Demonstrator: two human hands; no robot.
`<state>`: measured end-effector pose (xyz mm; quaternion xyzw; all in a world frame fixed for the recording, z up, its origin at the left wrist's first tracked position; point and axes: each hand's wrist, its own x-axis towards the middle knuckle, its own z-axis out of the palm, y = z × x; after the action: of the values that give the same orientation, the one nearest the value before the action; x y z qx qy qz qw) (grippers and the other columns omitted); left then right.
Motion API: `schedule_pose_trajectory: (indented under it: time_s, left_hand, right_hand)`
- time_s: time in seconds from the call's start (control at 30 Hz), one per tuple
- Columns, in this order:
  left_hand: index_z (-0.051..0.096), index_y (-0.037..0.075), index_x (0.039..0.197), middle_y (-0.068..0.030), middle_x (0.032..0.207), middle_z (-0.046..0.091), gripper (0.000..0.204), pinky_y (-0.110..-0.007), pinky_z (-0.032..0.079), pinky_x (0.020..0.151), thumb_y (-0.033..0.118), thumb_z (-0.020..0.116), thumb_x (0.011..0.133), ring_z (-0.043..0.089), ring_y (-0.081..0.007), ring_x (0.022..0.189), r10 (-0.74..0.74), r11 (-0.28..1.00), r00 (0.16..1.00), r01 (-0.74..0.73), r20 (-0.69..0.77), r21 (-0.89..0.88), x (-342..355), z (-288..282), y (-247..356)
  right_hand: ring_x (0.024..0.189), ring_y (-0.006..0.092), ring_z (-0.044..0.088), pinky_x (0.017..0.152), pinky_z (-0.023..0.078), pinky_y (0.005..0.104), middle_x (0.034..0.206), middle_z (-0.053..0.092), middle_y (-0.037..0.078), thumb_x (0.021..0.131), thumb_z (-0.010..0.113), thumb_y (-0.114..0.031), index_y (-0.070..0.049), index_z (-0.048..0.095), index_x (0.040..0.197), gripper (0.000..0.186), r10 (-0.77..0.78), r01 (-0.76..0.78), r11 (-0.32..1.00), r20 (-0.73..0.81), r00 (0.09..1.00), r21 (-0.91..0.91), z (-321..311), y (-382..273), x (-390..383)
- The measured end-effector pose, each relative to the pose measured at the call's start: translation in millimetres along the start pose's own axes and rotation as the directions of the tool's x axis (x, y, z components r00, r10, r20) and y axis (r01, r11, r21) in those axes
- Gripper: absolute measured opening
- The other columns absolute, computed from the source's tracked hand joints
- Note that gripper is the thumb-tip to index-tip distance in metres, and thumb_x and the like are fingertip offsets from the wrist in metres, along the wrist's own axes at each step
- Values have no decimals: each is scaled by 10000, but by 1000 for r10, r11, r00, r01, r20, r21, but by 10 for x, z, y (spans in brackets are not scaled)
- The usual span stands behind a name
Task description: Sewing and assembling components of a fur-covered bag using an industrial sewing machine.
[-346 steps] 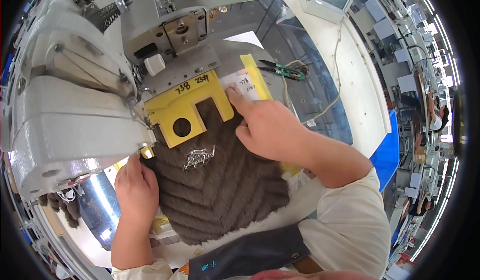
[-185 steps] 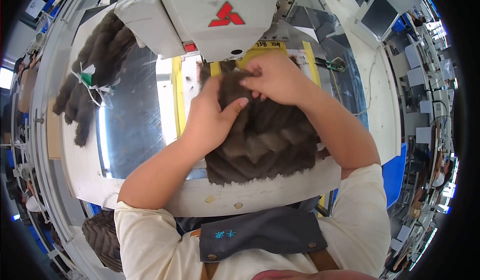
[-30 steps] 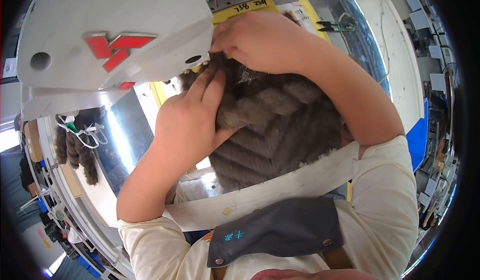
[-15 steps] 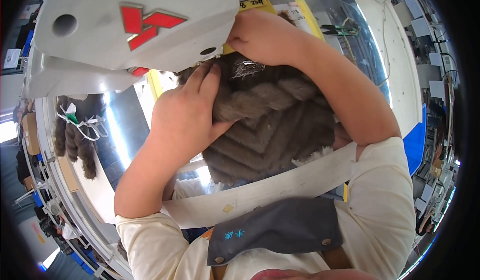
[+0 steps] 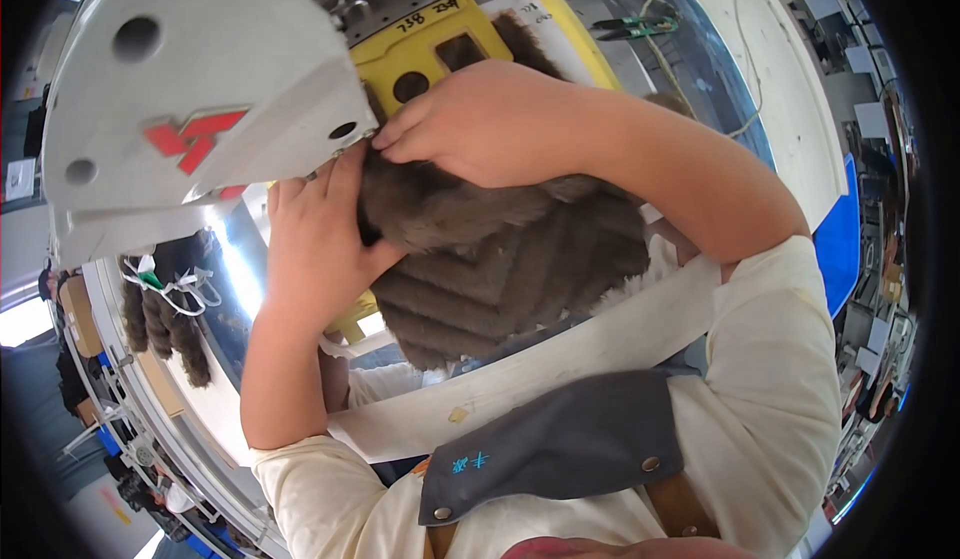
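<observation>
A brown fur piece point(image 5: 500, 279) with chevron ridges spreads below a grey-white sewing machine head point(image 5: 250, 69). My left hand point(image 5: 320, 229) rests on its left edge with the fingers reaching up under the machine head, the thumb held apart on the fur. Close to those fingertips, my right hand point(image 5: 480, 124) is closed, its thumb and fingers pinching the upper edge of the fur. A yellow template plate point(image 5: 390, 57) with a round and a square opening lies just beyond my right hand. The exact pinch point is partly hidden by my fingers.
Green-handled snips point(image 5: 640, 24) and a pale cord lie at the far right. Dark fur strips tied with white loops point(image 5: 170, 289) hang at the left. A white table edge point(image 5: 560, 369) runs before my body. A blue bin point(image 5: 838, 244) stands at right.
My right hand has come down over the stitched patch, which is now hidden, and pinches the fur beside my left fingers. The machine sits further left in view, uncovering more of the yellow plate.
</observation>
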<state>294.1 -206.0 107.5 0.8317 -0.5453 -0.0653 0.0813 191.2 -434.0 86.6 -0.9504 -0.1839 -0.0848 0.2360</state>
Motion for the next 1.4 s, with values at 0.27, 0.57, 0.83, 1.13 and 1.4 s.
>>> schedule_pose_trajectory:
  time_s: [0.27,0.57,0.83,1.13,1.4]
  left_hand:
    - [528,42,1448,-204,1368,636,906,-480,366,1114,387,884,689,557,-432,1264,38,998,999,-37,18,-58,92,10,-92]
    - [533,25,1434,-244,1265,685,908,-498,453,1014,343,873,654,628,-443,1179,60,997,998,-60,-19,-38,100,8,-57]
    - [477,42,1482,-205,1396,619,957,-442,420,981,461,856,709,599,-408,1216,63,998,997,-64,32,19,87,-7,-68]
    - [504,36,1453,-210,1413,597,920,-452,425,1004,425,849,694,587,-410,1253,93,995,994,-95,55,23,84,-42,-71]
    - [510,19,1465,-202,1415,602,1007,-468,435,1040,276,887,566,613,-398,1205,64,998,996,-65,62,11,38,-49,-8]
  right_hand:
    - [1069,286,709,864,582,409,1242,736,49,848,599,-46,-58,764,1151,344,100,-97,995,149,984,-25,-56,-50,42]
    - [1064,299,710,886,588,409,1214,746,69,822,607,-9,-41,768,1137,355,137,-134,990,144,980,-31,-74,-108,57]
    - [1083,301,707,908,582,414,1231,740,75,827,603,-17,-51,768,1149,363,150,-146,989,171,974,-34,-90,-122,77]
    - [1102,295,704,920,581,413,1264,730,60,857,580,-51,-61,762,1160,354,143,-125,988,234,962,-87,-129,-151,79]
    - [1059,301,717,867,595,427,1250,733,56,874,575,-63,-68,760,1147,330,164,-135,984,305,938,-116,-202,-254,48]
